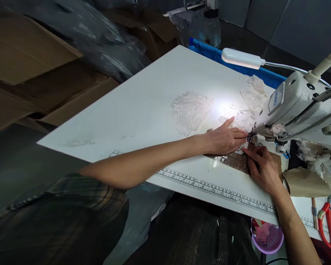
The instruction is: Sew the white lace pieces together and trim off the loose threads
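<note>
A small piece of white lace (240, 148) lies under the needle area of a white sewing machine (288, 97). My left hand (227, 138) rests flat on the lace, fingers stretched toward the presser foot (251, 135) and thumb lifted apart. From the near side, my right hand (262, 169) touches the lace edge with its index fingertip. The right thumb appears apart from that finger, over the brown plate (233, 162); the other fingers are curled. More white lace (241, 116) lies just beyond my left hand. The contact under the left fingers is hidden.
A separate lace piece (191, 110) lies on the white table (138, 114), with bunched lace (255, 94) near the machine. A lamp (241, 58) hangs above. Red-handled scissors (327, 224) lie at right, a purple basket (270, 241) below. Cardboard boxes (30, 48) stand at left.
</note>
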Demonstrator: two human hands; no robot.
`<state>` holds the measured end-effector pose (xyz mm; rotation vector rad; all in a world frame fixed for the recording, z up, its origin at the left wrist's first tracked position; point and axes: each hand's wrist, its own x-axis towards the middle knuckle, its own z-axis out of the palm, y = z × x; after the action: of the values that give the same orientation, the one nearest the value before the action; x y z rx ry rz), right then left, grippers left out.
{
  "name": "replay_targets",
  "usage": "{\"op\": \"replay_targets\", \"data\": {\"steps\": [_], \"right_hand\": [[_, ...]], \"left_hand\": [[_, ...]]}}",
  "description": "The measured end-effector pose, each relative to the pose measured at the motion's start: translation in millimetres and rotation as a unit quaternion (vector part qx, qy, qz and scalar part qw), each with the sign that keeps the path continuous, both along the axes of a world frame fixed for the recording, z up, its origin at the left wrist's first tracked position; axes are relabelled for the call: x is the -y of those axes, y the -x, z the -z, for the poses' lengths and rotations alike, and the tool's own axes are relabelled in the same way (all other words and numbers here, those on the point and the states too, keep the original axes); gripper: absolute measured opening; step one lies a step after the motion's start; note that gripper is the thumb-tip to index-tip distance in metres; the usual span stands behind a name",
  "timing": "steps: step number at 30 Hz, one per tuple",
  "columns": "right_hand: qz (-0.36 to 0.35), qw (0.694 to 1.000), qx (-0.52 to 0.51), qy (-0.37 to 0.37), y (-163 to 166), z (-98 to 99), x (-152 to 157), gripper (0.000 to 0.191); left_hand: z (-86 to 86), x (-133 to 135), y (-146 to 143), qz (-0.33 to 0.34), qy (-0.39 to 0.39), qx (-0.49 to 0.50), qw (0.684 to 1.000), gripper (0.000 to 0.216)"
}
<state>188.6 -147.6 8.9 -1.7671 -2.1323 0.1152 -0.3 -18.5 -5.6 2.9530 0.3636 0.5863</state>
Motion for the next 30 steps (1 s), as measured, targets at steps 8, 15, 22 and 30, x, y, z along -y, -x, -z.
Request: {"op": "replay_targets", "data": {"steps": [8, 15, 22, 30], "right_hand": [[0.002, 1.0, 0.026, 0.017, 1, -4.0, -1, 0.04], [0.032, 0.998, 0.039, 0.031, 4, -7.3, -6, 0.04], [0.05, 0.997, 0.055, 0.026, 2, -4.8, -9, 0.039], [0.133, 0.978, -0.15, -0.057, -23, 6.3, -6, 0.033]], "left_hand": [[-4.9, 4, -2, -0.02, -0.006, -0.019, 1.0, 0.031], [-4.5, 2, -4, -0.042, -0.011, -0.019, 0.999, 0.033], [5.4, 6, -13, -0.092, -0.015, -0.002, 0.996, 0.034], [-10.1, 1, -6, -0.116, -0.088, 0.061, 0.987, 0.032]]}}
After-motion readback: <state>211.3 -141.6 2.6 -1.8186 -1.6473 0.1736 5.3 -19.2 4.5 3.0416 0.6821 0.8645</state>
